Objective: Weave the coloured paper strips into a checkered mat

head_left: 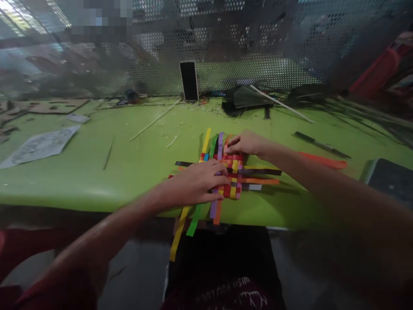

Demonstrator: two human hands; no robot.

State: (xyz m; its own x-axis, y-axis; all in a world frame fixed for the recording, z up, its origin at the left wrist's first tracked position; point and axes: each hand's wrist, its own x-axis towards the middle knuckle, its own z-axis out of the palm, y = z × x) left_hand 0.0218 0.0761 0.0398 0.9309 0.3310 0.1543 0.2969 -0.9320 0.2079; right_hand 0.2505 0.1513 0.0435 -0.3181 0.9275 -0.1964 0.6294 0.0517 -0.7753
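A woven mat of coloured strips [235,173] lies near the front edge of the green table. Red, yellow and pink squares show in its weave, and loose strip ends stick out on all sides. My left hand [201,178] rests palm down across its left part, fingers spread, covering much of the weave. At the mat's far edge, my right hand [248,143] has its thumb and fingertips closed on an orange strip [226,148]. Long yellow [179,234] and green [193,221] strip ends hang over the table's front edge.
A phone [189,81] leans upright against the perforated metal screen [258,64]. To the right are a dark pen-like tool [322,144], a flat orange piece [325,161] and a dark flat object [392,181]. A drawing on paper [41,146] lies left.
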